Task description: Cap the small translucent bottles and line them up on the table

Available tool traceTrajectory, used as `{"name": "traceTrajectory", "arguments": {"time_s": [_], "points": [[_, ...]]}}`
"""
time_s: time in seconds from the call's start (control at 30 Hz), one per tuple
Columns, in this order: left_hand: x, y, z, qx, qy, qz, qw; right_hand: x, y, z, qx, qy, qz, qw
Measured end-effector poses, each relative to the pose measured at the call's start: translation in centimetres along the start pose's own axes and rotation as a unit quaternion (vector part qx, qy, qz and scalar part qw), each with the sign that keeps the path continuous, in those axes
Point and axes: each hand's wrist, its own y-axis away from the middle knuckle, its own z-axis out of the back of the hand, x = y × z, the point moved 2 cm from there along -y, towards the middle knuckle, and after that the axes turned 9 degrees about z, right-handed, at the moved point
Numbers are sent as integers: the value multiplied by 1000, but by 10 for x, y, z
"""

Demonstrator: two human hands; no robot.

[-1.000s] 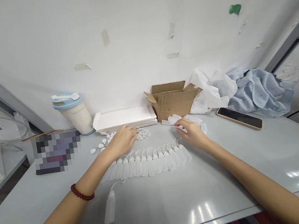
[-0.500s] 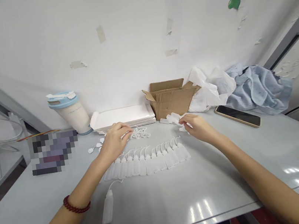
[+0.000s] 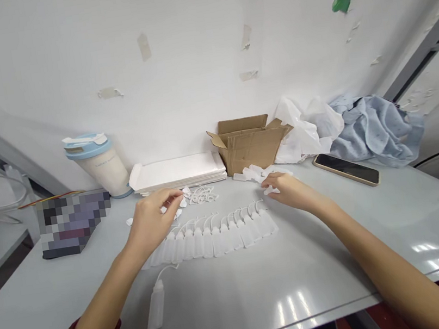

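Note:
My left hand (image 3: 153,215) is closed, with thumb and fingers pinched together over small white pieces (image 3: 178,213). Whatever its fingertips hold is too small to name. Just right of them lies a tangle of white cord loops (image 3: 203,194). My right hand (image 3: 287,190) curls its fingers on a translucent white plastic bottle (image 3: 272,191) at the edge of a pile of similar bottles (image 3: 254,172). Between the hands and nearer me, a row of small bottles (image 3: 219,240) with cords lies side by side. One single corded bottle (image 3: 156,306) lies apart, front left.
Against the wall stand a tumbler (image 3: 98,163), a stack of white boxes (image 3: 179,171), an open cardboard carton (image 3: 250,150) and white plastic bags (image 3: 300,127). A phone (image 3: 346,169) and blue cloth (image 3: 379,129) are at right. A blurred-out item (image 3: 74,224) lies at left.
My left hand has moved left and slightly down from the cord tangle to the small white pieces. My right hand has lowered slightly at the bottle pile. The view has shifted a little.

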Motion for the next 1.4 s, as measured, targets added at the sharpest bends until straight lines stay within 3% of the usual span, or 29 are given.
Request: {"name": "traceTrajectory", "arguments": {"time_s": [0.23,0.33,0.43,0.57,0.67,0.77,0.93,1.4], "points": [[0,12,-1,28,37,35,998,-3,-3,-6,3,35,4,999],[-7,13,0,39,58,43,997,2,-3,-2,-25,28,6,999],[-16,17,1,62,79,54,993,23,-1,5,-109,-6,58,992],[-30,23,-2,134,111,65,983,70,5,11,-197,-120,163,959],[-37,29,-5,184,131,61,972,100,10,9,-170,-210,210,940],[-41,33,-8,229,146,53,961,114,13,7,-153,-258,222,928],[-43,38,-10,278,166,61,944,120,16,7,-142,-304,213,917],[-44,38,-10,306,215,95,922,124,17,6,-175,-329,196,907]]}}
